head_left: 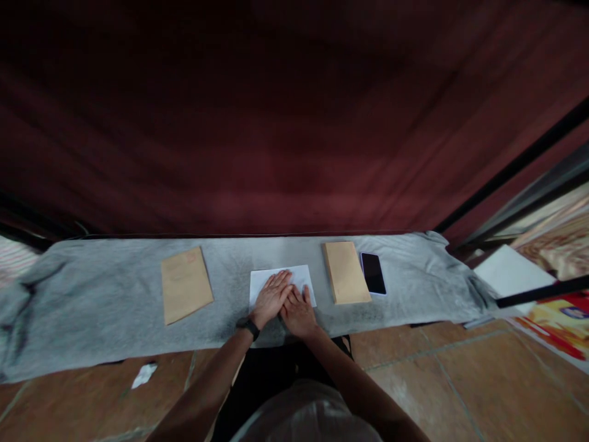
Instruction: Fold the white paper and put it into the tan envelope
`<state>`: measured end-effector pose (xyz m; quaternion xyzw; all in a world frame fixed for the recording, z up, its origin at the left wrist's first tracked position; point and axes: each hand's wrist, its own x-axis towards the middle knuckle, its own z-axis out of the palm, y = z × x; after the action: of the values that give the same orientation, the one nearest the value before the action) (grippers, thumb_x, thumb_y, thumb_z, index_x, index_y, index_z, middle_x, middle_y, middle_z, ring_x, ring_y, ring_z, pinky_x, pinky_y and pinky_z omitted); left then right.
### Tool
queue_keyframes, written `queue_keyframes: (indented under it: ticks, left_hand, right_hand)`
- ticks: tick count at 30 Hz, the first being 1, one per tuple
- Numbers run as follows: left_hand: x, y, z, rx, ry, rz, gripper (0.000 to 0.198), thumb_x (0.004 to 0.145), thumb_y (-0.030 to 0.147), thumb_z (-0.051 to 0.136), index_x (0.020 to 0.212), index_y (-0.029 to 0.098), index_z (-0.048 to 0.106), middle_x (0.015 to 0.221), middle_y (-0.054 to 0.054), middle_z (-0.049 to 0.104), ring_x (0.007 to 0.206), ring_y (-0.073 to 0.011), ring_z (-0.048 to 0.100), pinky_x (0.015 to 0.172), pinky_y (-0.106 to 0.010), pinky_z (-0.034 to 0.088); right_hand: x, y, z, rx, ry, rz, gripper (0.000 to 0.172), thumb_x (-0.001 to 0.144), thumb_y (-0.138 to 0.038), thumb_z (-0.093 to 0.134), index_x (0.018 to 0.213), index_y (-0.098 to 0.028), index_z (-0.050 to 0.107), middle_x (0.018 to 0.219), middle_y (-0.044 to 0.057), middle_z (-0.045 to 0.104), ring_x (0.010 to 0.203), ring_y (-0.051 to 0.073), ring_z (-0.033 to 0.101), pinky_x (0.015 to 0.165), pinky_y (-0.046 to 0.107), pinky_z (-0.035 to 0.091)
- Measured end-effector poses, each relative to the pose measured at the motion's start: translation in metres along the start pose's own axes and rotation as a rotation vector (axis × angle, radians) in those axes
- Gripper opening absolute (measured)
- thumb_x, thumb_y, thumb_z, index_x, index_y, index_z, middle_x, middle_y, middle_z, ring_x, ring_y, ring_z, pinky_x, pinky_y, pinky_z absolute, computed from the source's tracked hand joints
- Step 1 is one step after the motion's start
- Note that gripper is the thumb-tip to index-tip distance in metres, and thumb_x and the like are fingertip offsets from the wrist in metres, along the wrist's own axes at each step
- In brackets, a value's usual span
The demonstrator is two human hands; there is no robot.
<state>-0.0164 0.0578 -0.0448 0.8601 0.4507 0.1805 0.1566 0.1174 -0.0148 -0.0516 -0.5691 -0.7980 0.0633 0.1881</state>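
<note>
A white sheet of paper (301,276) lies on a grey cloth (115,307) spread over a low surface. My left hand (272,297) rests flat on the sheet with fingers stretched out; a dark watch is on that wrist. My right hand (298,312) lies flat beside it, pressing the sheet's near edge, fingers extended. A brown envelope (185,284) lies to the left of the sheet. A stack of brown envelopes (346,271) lies to the right.
A black phone (373,273) lies right of the envelope stack. A dark red curtain (276,123) hangs behind. A scrap of white paper (144,374) lies on the tiled floor. White sheets (510,270) and a colourful print (561,322) sit far right.
</note>
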Motion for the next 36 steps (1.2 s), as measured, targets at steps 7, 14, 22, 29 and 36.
queue_keyframes:
  ticks: [7, 14, 22, 29, 36]
  left_hand:
    - [-0.025, -0.035, -0.014, 0.271, 0.054, -0.043, 0.057, 0.104, 0.043, 0.026, 0.151, 0.016, 0.043, 0.157, -0.011, 0.043, 0.149, -0.0237, 0.034, 0.122, -0.047, 0.029]
    - [-0.058, -0.021, -0.014, 0.343, 0.118, -0.025, 0.055, 0.103, 0.038, 0.031, 0.151, 0.013, 0.043, 0.158, -0.014, 0.04, 0.149, -0.0278, 0.032, 0.121, -0.051, 0.03]
    - [-0.079, 0.0, -0.005, 0.292, -0.015, 0.186, 0.049, 0.103, 0.035, 0.036, 0.149, 0.022, 0.047, 0.157, -0.007, 0.045, 0.147, -0.0245, 0.037, 0.121, -0.05, 0.032]
    - [-0.074, -0.002, -0.015, 0.296, -0.108, 0.23, 0.046, 0.099, 0.017, 0.035, 0.138, 0.016, 0.059, 0.147, -0.013, 0.055, 0.142, -0.0261, 0.044, 0.12, -0.051, 0.034]
    - [-0.076, -0.014, -0.006, 0.288, -0.087, 0.195, 0.051, 0.102, 0.03, 0.033, 0.146, 0.01, 0.049, 0.15, -0.017, 0.052, 0.143, -0.0263, 0.043, 0.118, -0.05, 0.037]
  right_hand:
    - [-0.026, 0.01, 0.006, -0.116, 0.088, 0.062, 0.051, 0.103, -0.051, 0.044, 0.149, -0.029, 0.046, 0.158, 0.006, 0.042, 0.144, 0.029, 0.041, 0.121, 0.052, 0.023]
    - [-0.037, 0.01, 0.007, -0.189, 0.104, 0.114, 0.051, 0.104, -0.047, 0.044, 0.151, -0.029, 0.044, 0.159, 0.007, 0.041, 0.144, 0.026, 0.041, 0.119, 0.044, 0.027]
    - [-0.029, 0.002, -0.005, -0.095, 0.05, 0.2, 0.043, 0.106, -0.038, 0.037, 0.146, -0.03, 0.051, 0.156, 0.003, 0.045, 0.142, 0.023, 0.045, 0.119, 0.044, 0.029]
    - [0.026, -0.011, -0.007, -0.022, -0.01, 0.01, 0.043, 0.107, -0.033, 0.035, 0.143, -0.021, 0.054, 0.153, 0.005, 0.05, 0.14, 0.018, 0.047, 0.118, 0.038, 0.036]
    - [0.056, 0.011, 0.003, -0.072, -0.006, -0.019, 0.042, 0.106, -0.036, 0.04, 0.145, -0.025, 0.052, 0.156, 0.004, 0.046, 0.141, 0.022, 0.045, 0.119, 0.043, 0.033]
